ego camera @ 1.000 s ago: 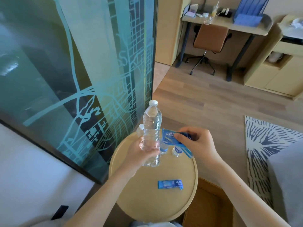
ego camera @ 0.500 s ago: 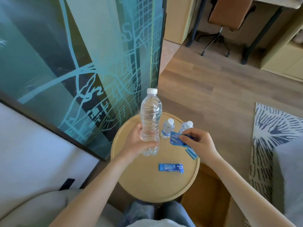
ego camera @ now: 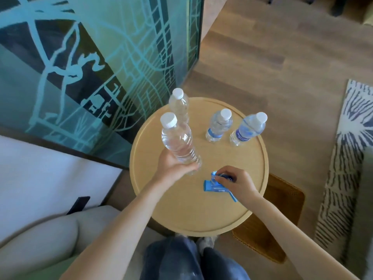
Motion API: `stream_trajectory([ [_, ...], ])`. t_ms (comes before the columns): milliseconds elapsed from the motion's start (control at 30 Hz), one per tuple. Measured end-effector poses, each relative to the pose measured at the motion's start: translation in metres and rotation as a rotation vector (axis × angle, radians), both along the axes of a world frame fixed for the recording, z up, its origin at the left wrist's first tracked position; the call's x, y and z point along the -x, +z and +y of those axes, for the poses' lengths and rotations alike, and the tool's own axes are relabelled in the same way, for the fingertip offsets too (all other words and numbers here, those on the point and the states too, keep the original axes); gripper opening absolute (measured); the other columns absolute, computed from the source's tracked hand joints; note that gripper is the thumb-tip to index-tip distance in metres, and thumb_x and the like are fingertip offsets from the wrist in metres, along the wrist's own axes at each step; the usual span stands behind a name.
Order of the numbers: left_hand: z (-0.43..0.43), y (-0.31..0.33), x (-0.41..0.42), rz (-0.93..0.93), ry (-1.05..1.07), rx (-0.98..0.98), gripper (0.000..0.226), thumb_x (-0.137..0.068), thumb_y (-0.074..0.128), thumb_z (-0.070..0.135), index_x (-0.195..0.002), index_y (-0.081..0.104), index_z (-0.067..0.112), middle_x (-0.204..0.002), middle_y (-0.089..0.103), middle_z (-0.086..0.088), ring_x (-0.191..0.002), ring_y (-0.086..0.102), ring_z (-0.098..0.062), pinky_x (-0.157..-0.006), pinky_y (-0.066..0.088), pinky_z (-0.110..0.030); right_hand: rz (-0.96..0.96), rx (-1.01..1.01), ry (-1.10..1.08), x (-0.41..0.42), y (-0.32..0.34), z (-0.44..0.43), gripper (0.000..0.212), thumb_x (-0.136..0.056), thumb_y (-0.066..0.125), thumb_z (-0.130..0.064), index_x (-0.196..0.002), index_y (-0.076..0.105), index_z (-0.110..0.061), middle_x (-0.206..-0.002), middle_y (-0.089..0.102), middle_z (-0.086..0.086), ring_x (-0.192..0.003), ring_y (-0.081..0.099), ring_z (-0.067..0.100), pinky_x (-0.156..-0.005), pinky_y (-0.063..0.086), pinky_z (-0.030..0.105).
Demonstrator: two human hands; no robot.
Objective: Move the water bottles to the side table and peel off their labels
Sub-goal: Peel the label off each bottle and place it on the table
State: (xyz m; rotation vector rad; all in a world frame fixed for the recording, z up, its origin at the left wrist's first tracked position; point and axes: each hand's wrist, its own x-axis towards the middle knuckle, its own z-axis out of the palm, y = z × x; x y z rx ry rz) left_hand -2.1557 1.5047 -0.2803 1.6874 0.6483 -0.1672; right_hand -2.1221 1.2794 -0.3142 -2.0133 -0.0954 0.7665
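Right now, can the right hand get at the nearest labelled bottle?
Probably yes, once it drops the peeled label it pinches. The right hand sits on the table, and bare tabletop lies between it and the labelled bottle; nothing blocks.

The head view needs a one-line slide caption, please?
Left hand holds a peeled bottle; right hand lays its label down.

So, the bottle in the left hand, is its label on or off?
Off. The bottle in the left hand shows only clear plastic, and the right hand presses a blue label on the table.
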Motion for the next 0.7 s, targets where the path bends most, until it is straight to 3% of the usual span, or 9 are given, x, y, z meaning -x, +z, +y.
stream_trajectory([
  [67, 0.003, -0.021, -0.006, 0.005, 0.008, -0.040, 0.031, -0.062, 0.087, 0.003, -0.089, 0.073, 0.009, -0.088, 0.077, -0.009, -0.086, 0.074, -0.026, -0.077, 0.061, -0.041, -0.005, 0.024, 0.014, 0.001, -0.024, 0.002, 0.009, -0.088, 0.076, -0.018, -0.085, 0.071, -0.025, -0.085, 0.071, 0.007, -0.075, 0.060, 0.019, -0.062, 0.042, 0.018],
  [200, 0.010, -0.052, -0.016, -0.027, 0.000, -0.202, 0.042, -0.059, 0.086, 0.014, -0.098, 0.071, 0.011, -0.093, 0.076, 0.000, -0.086, 0.071, -0.012, -0.072, 0.053, -0.018, -0.063, 0.104, 0.065, 0.002, -0.056, -0.001, 0.028, -0.089, 0.076, -0.021, -0.083, 0.064, -0.045, -0.083, 0.069, -0.011, -0.078, 0.059, 0.006, -0.064, 0.044, 0.011],
  [267, 0.013, -0.063, -0.021, -0.064, -0.014, -0.258, 0.041, -0.061, 0.085, 0.012, -0.099, 0.069, 0.012, -0.093, 0.075, 0.002, -0.088, 0.071, -0.012, -0.075, 0.053, -0.020, -0.089, 0.138, 0.082, 0.002, -0.066, -0.004, 0.031, -0.090, 0.074, -0.021, -0.083, 0.060, -0.049, -0.081, 0.068, -0.016, -0.079, 0.059, 0.002, -0.065, 0.045, 0.011],
  [500, 0.017, -0.086, -0.029, -0.100, -0.027, -0.323, 0.038, -0.063, 0.085, 0.010, -0.098, 0.069, 0.010, -0.091, 0.074, 0.002, -0.089, 0.070, -0.015, -0.077, 0.055, -0.027, -0.178, 0.260, 0.146, 0.005, -0.087, -0.016, 0.015, -0.093, 0.071, -0.022, -0.104, 0.067, -0.032, -0.098, 0.058, -0.023, -0.098, 0.053, 0.006, -0.073, 0.040, 0.009],
  [600, 0.017, -0.095, -0.030, -0.097, -0.015, -0.323, 0.042, -0.063, 0.086, 0.009, -0.101, 0.068, 0.010, -0.093, 0.074, 0.002, -0.091, 0.070, -0.015, -0.079, 0.056, -0.030, -0.291, 0.335, 0.192, 0.005, -0.094, -0.019, 0.024, -0.092, 0.072, -0.021, -0.116, 0.069, -0.023, -0.100, 0.059, -0.015, -0.099, 0.047, 0.009, -0.073, 0.036, 0.011],
  [700, 0.018, -0.104, -0.030, -0.094, -0.013, -0.330, 0.046, -0.063, 0.087, 0.008, -0.105, 0.068, 0.009, -0.094, 0.074, 0.003, -0.092, 0.070, -0.013, -0.078, 0.056, -0.026, -0.405, 0.367, 0.227, 0.007, -0.099, -0.021, 0.029, -0.090, 0.075, -0.016, -0.118, 0.069, -0.016, -0.104, 0.065, -0.004, -0.096, 0.048, 0.015, -0.077, 0.038, 0.021],
])
